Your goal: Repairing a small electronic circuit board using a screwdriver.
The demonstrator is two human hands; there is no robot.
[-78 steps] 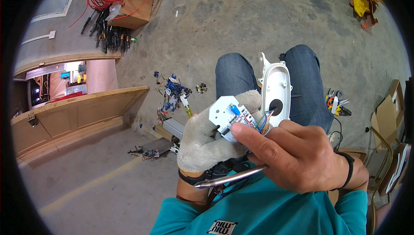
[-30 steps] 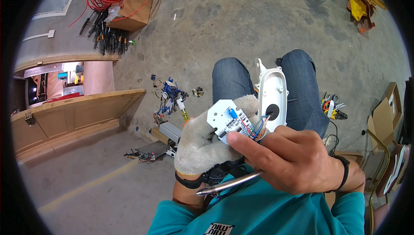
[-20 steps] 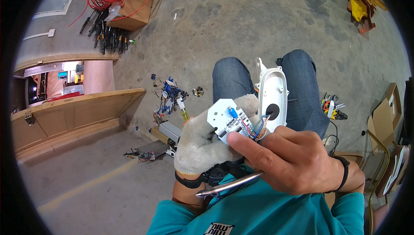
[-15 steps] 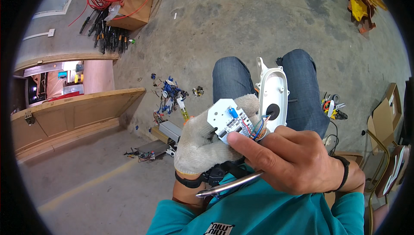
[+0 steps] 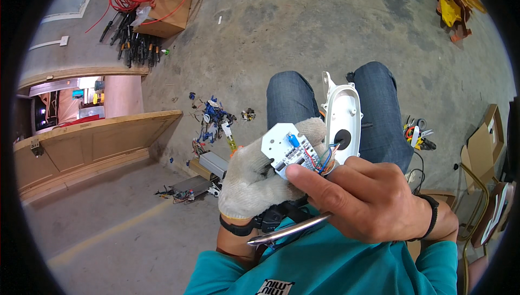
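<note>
One small white circuit board (image 5: 288, 150) sits right between my hands, held up over my lap, its component face turned up toward me with a blue part near the middle and red and blue wires (image 5: 320, 157) trailing off its right end. Board's long axis runs roughly from upper left to lower right, and that lower-right, wired end is the one pointing at my right hand. Left hand (image 5: 260, 178), in a knit work glove, is closed around the board from below and the left, cradling it. Right hand (image 5: 360, 200) is bare, curled, index finger laid against the board's lower edge just beside the wires, so the right is the nearer one to the wire end; it also seems to pinch a slim metal tool (image 5: 290, 230), tweezers or a probe, I can't tell which, that sticks out to the left under the gloved wrist. Just beyond the board, resting across my jeans (image 5: 290, 100), lies a white plastic housing (image 5: 342, 119), long axis pointing away from me, touching or nearly touching the board's far right corner. Further left on the concrete floor (image 5: 271, 30) sits a scatter of wire scraps and small parts (image 5: 214, 119), well apart from both hands.
</note>
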